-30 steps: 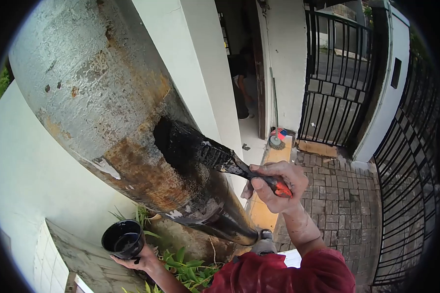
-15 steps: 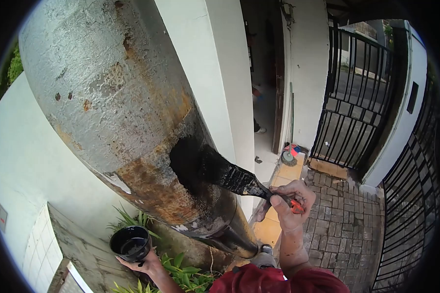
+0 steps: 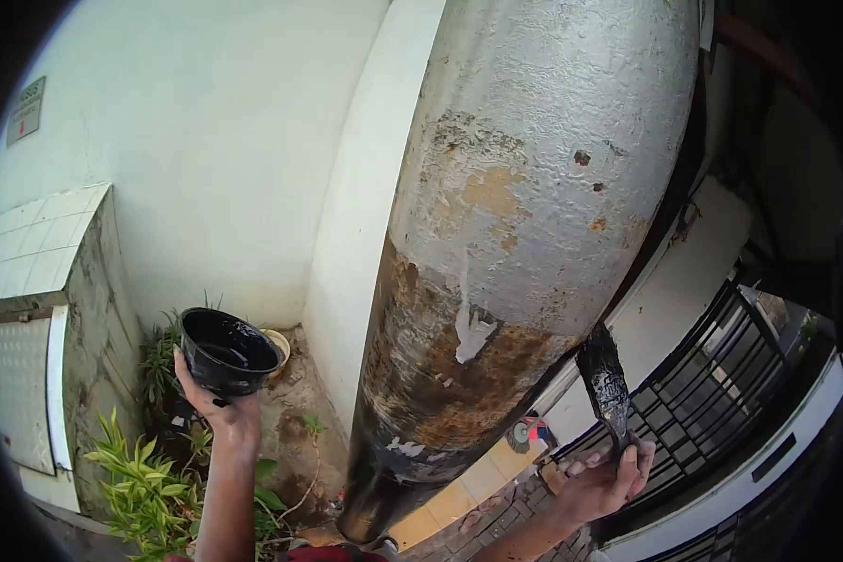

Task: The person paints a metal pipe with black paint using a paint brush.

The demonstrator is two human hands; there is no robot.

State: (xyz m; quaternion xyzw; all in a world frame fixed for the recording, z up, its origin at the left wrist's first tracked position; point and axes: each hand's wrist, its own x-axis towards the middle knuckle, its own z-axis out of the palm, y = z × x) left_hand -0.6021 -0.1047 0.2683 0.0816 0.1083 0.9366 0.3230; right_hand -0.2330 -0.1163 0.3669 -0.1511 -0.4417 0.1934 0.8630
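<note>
By the rusty pole (image 3: 496,281), raised left hand (image 3: 223,417) cups bowl (image 3: 227,350).

- Pole (image 3: 525,187) — metal by the look of it, with a pitted, matt silver-grey coat above; lower down the paint flakes away to rough brown rust, and its foot is coated dull black.
- Bowl (image 3: 227,351) in the left hand (image 3: 223,417) — glossy black, probably plastic, wet and shiny inside.
- Brush (image 3: 607,384) in the right hand (image 3: 609,478) — bristles caked in thick, tarry black that glistens slightly.
- Wall (image 3: 215,140) — smooth, matt white plaster.
- Gate (image 3: 712,393) — black-painted metal bars.
- Low box (image 3: 37,244) beside the plants — pale tiles on top, rough bare cement on its side.
</note>
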